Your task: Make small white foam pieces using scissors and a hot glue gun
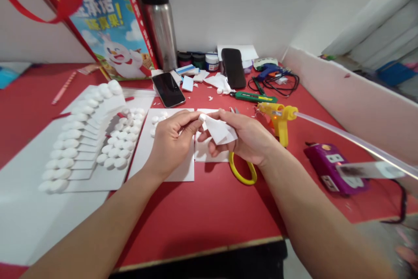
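My left hand [174, 137] pinches the small rolled white end of a paper piece between thumb and forefinger. My right hand [243, 133] holds the same white paper [220, 132], whose loose part fans out over its fingers. Beneath the hands lie white sheets [178, 170], one with a few small white pieces [156, 123]. To the left, rows of round white pieces [70, 143] stand along stepped white paper strips, beside a cluster of similar small ones [117, 144]. Yellow-handled scissors [243, 179] rest just below my right hand.
A yellow glue gun [279, 118] with a long clear stick and a purple box [336, 168] are at the right. Behind are a green cutter [254, 97], two phones [233, 68], a steel flask [160, 22] and a colourful bag [114, 35].
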{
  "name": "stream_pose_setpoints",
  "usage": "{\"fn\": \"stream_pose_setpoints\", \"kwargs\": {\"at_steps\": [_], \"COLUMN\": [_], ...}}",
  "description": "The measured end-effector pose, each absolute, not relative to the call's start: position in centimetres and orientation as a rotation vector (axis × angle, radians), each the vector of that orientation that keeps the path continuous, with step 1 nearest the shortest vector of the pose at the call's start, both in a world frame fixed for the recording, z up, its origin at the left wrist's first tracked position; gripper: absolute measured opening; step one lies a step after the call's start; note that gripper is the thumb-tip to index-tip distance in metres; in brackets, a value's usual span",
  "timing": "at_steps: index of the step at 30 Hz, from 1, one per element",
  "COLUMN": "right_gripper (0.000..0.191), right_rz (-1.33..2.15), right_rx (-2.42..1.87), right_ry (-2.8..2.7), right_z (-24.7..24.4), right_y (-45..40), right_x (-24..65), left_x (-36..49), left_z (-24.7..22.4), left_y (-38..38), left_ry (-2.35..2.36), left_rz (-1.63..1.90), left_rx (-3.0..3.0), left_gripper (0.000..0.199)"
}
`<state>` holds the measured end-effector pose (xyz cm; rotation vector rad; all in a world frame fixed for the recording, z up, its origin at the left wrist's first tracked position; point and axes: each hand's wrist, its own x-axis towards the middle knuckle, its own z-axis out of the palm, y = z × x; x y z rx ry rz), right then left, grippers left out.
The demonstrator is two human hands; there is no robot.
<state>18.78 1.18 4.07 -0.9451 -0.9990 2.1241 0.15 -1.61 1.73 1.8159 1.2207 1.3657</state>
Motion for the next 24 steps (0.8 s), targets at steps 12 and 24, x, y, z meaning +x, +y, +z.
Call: {"fn": "stream_pose_setpoints", "kwargs": {"at_steps": [12,24], "right_gripper": [0.025,0.02], "right_rz": [2.033,0.888], "right_rx": [-0.892,-1.204], "right_ry": [-1.09,-1.741], "right_z": [3.7,3.1], "right_y": [0.6,0.3], "right_x": [18.3,17.8], "left_x": [0.0,0.6], "left_z": [1.5,0.5], "left_y": [-1.5,-1.6], "left_ry": [1.214,1.246], "left_rz": [1.361,1.397], "left_rx": [1.863,1.562], "left_gripper": [0.016,0.017]}}
